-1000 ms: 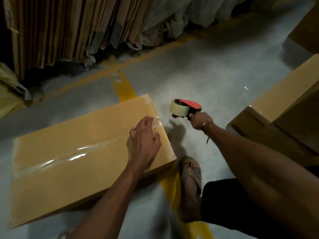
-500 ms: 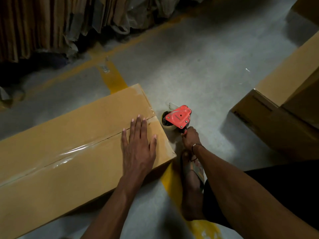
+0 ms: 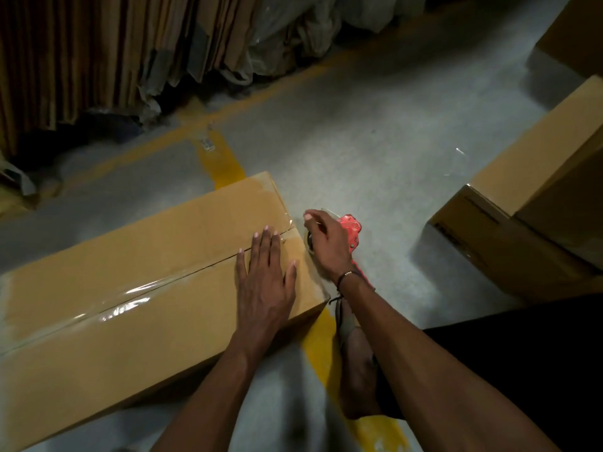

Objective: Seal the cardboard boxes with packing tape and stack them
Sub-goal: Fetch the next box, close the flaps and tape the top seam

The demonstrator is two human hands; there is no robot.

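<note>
Grey concrete floor (image 3: 375, 132), long cardboard box (image 3: 130, 305) lying flat, left hand (image 3: 266, 282) pressing flat, right hand (image 3: 326, 243) gripping tape dispenser (image 3: 351, 233)

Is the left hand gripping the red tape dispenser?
No, the left hand lies flat on the taped brown cardboard box; the red tape dispenser is at the right hand.

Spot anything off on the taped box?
Mostly fine. The clear tape along the box seam looks wrinkled mid-run, and the seam gapes slightly just ahead of the left hand.
</note>
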